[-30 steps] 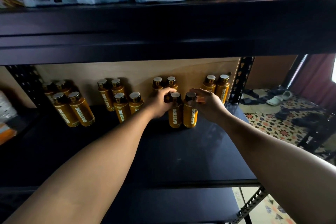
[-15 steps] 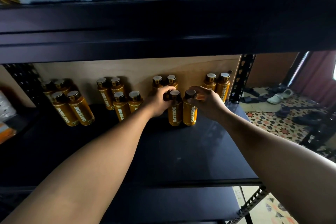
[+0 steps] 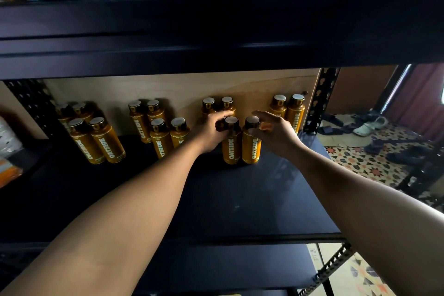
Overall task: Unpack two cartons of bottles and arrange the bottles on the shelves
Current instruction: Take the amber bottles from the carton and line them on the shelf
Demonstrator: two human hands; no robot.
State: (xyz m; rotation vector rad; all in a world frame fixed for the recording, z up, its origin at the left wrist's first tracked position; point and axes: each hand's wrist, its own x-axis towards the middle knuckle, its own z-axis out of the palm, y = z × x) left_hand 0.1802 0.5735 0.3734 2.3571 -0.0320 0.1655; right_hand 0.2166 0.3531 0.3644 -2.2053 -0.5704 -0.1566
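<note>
Head view showed both hands at a pair of amber bottles standing side by side on the dark shelf (image 3: 240, 199), in front of the wooden back board (image 3: 182, 89). The left hand (image 3: 211, 132) gripped the left bottle (image 3: 231, 149) round its neck and cap. The right hand (image 3: 276, 132) curved round the cap of the right bottle (image 3: 251, 149), thumb against the neck. Closer to the back board stood other bottles (image 3: 108, 142) in clusters. They looked stiff, smooth-sleeved and probably full, so fairly heavy for their size and liable to slip; the neck below the cap seemed the surest hold. The left hand hid part of two bottles against the back board, no cartons were in sight, and the dim far-left cluster was hard to make out.
</note>
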